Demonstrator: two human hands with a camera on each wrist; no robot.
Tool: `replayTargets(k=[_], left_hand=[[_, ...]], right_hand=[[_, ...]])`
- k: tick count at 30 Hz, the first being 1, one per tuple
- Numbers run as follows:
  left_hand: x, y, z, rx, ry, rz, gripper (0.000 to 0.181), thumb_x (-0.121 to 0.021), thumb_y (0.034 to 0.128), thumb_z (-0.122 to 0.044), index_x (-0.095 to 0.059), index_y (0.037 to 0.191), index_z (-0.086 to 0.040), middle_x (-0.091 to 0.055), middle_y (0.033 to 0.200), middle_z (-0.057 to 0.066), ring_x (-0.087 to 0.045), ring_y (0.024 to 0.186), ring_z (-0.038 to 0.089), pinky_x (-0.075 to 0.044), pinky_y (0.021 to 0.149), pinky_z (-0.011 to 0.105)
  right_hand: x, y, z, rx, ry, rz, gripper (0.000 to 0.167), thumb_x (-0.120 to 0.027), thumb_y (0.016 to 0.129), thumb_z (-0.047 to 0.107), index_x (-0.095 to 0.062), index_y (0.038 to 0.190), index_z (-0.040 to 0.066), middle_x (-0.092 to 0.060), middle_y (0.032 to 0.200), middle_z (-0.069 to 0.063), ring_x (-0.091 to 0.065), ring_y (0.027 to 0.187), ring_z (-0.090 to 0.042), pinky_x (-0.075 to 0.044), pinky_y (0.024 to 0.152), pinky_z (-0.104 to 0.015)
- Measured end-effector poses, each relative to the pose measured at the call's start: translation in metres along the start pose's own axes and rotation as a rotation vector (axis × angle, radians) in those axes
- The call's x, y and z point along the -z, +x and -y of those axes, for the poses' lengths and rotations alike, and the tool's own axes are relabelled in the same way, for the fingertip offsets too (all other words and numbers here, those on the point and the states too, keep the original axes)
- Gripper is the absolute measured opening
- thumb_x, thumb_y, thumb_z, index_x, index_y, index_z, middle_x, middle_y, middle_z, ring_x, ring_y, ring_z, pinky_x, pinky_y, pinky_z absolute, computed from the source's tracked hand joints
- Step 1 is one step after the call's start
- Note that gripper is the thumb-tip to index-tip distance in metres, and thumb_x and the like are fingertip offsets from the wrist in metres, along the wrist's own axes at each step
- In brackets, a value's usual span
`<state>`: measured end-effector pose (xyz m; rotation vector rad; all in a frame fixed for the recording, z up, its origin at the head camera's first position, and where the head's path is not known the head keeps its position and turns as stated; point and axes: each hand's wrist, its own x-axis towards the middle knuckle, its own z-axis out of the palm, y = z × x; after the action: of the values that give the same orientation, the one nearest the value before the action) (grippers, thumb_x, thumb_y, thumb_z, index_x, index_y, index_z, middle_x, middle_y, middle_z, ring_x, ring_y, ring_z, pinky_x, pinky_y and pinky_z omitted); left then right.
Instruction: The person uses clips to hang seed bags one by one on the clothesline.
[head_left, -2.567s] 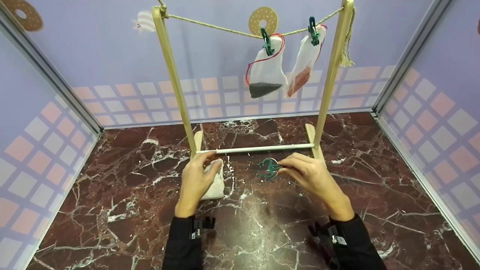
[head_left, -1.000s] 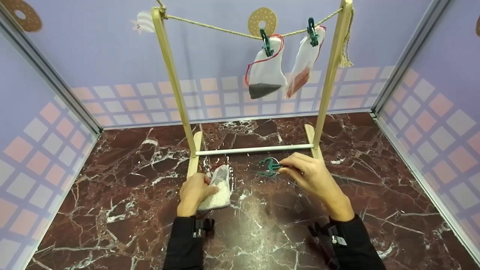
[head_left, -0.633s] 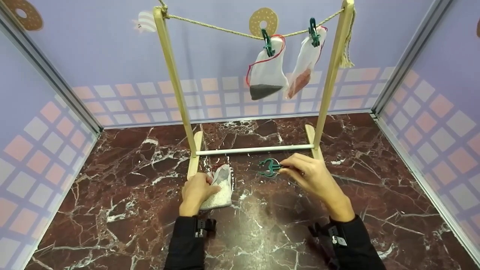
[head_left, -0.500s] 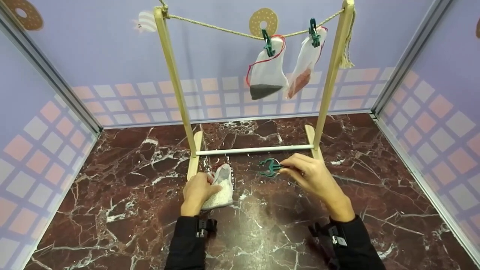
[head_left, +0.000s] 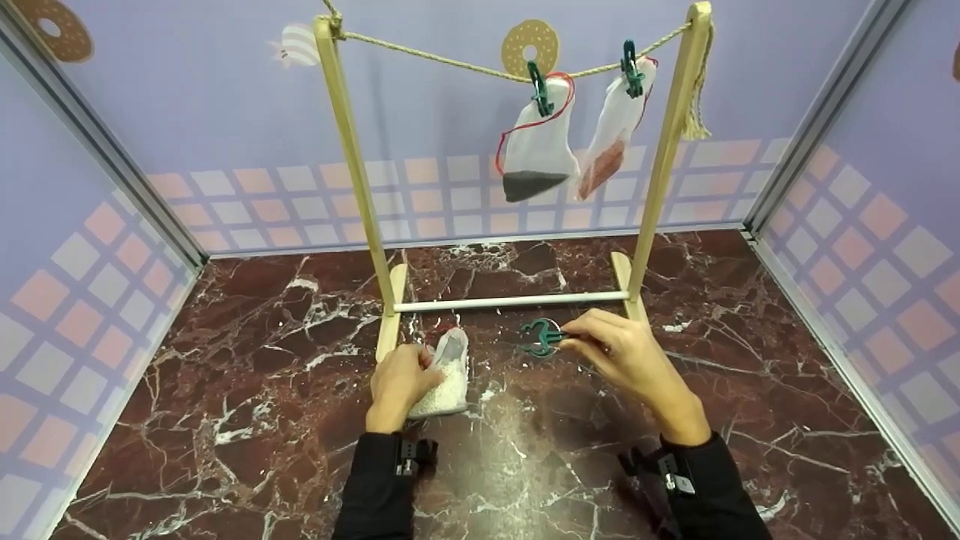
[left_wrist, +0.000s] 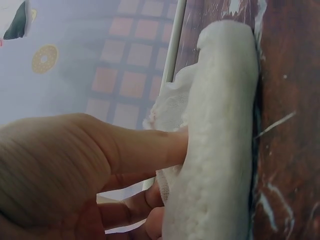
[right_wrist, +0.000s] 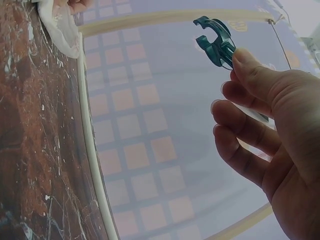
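A white mesh bag (head_left: 441, 388) holding white grains lies or stands low over the table, left of the middle. My left hand (head_left: 401, 379) grips its left side; in the left wrist view the thumb (left_wrist: 155, 147) presses the bag and the other fingers curl behind the mesh. My right hand (head_left: 634, 352) pinches the handles of a green clip (head_left: 541, 337) between thumb and index finger. That clip's jaws stand apart and point left. In the right wrist view the same clip (right_wrist: 217, 42) has nothing in its jaws.
Behind the hands stands a wooden frame (head_left: 352, 161) with a sagging rope (head_left: 435, 58) and a white lower bar (head_left: 510, 301). On the rope, green clips hold a bag with dark contents (head_left: 534, 150) and another with reddish contents (head_left: 611, 139). Patterned walls enclose the marbled table.
My left hand has moved from the bag's top to its left side and now grips it; the grains face up. Lately hand and bag shift slightly right. My right hand stays nearly still.
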<state>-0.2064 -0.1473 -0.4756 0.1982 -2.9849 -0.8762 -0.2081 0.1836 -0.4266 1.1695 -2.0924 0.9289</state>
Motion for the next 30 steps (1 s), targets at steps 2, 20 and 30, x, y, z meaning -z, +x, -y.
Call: replayTargets(k=[2,20,30], left_hand=[[-0.0007,-0.0005,-0.0004,-0.010,-0.004,-0.008,0.019,-0.074,0.0707,-0.011,-0.058,0.066,-0.019,-0.057,0.068,-0.001,-0.055,0.065,0.022,-0.042,0.056,0.038],[0.0047,0.0012,0.0012,-0.026,-0.028,0.054,0.019,-0.081,0.0804,-0.025,-0.077,0.096,-0.014,-0.073,0.089,0.006,-0.064,0.075,0.024,-0.051,0.069,0.042],[0.0055,0.0029,-0.0011,-0.075,-0.054,0.000,0.016,-0.075,0.0896,-0.031,-0.071,0.089,-0.016,-0.064,0.071,-0.001,-0.056,0.063,0.021,-0.043,0.057,0.038]], right_hand=[[-0.0001,-0.0001,0.0000,0.002,0.004,0.002,0.015,-0.078,0.087,0.004,-0.074,0.101,0.006,-0.072,0.092,-0.001,-0.065,0.076,-0.012,-0.053,0.070,-0.017],[-0.0019,0.0022,0.0003,0.057,-0.012,-0.019,0.020,-0.081,0.083,0.005,-0.075,0.102,0.006,-0.072,0.090,-0.001,-0.063,0.072,-0.008,-0.054,0.065,-0.019],[-0.0028,0.0025,0.0012,0.065,-0.053,-0.019,0.019,-0.082,0.084,0.008,-0.075,0.102,0.009,-0.071,0.090,0.004,-0.061,0.072,-0.006,-0.052,0.063,-0.018]])
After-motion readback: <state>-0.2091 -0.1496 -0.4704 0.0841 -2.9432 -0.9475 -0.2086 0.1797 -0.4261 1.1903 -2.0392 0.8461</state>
